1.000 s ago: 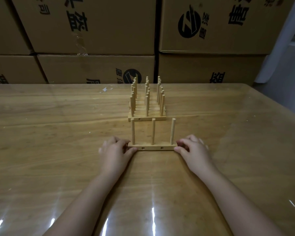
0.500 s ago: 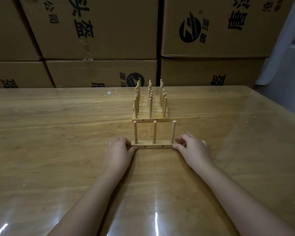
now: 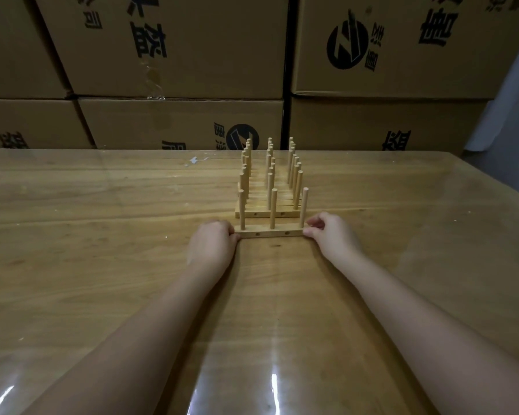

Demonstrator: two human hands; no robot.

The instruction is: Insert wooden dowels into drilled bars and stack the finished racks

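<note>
**A:** Why use both hands on such a small piece?

**B:** The left hand curls its fingers round one end of the bar. The right hand pinches the other end between thumb and fingertips. Gripped at the ends, the rack sits level, and neither hand crowds its three upright dowels.

**A:** And where is it?

**B:** Low on the tabletop, though I can't tell whether it is resting or just lifted. It lies parallel to the finished racks, just in front of them, with a narrow gap between.

**A:** Is that row lined up on purpose?

**B:** I'd judge so. The bars sit edge to edge and the dowels run away in three files, so this one probably only needs pushing up against the nearest bar.

**A:** And behind?

**B:** Stacked cartons, beyond the far edge.
</note>
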